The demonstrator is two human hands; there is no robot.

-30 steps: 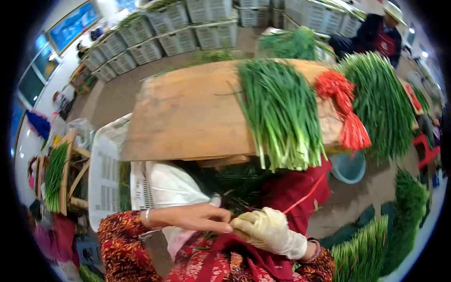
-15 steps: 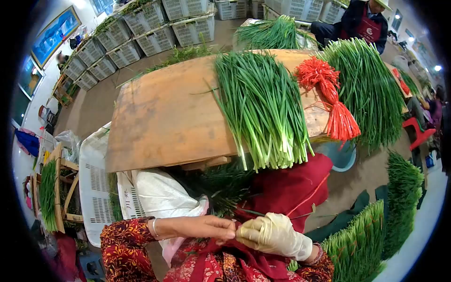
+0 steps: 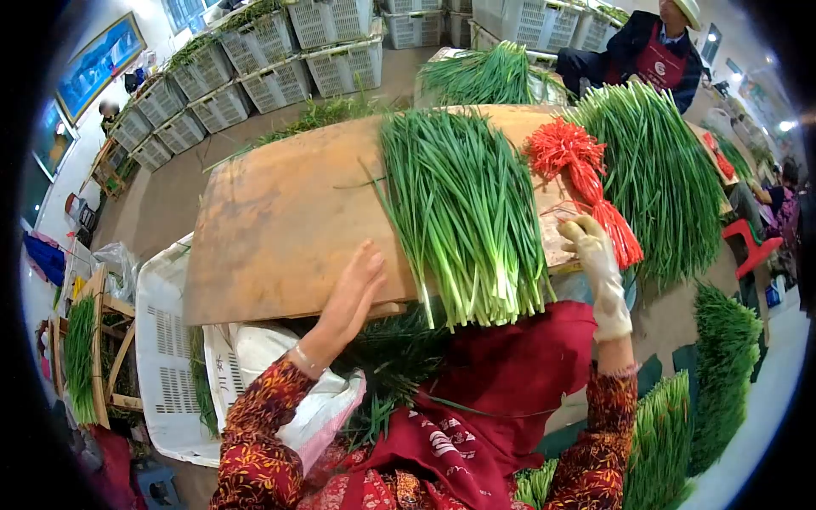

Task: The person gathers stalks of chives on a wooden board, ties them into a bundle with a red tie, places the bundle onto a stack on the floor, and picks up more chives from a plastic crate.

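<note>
Stretching across the middle of the view, a wooden board (image 3: 272, 229) slopes slightly, its bare left half worn and marked with dark stains. On its right half lies a thick pile of long green stalks (image 3: 463, 212), leaf tips toward the back and pale ends toward the person, poking out past the front edge. Farther right, a second heap of greens (image 3: 654, 187) lies the other way round, pale ends at the back and leaves hanging down in front. A dark red apron (image 3: 501, 374) covers the lap below the board, with white printing and one thin green leaf lying across it. Left of the lap stands a white slotted crate (image 3: 166, 331), partly under the board.

Between the two green piles rests a bundle of red strips (image 3: 586, 174), gathered at the neck, its ends fanned out. The bare left hand (image 3: 353, 293) is spread flat with nothing in it, over the front edge just left of the stalks; whether it touches the wood cannot be told. The gloved right hand (image 3: 592, 259) has its fingers bent just beside the red bundle, and whether they pinch a strip cannot be told. Smallest, a pale bracelet (image 3: 307, 362) circles the left wrist
</note>
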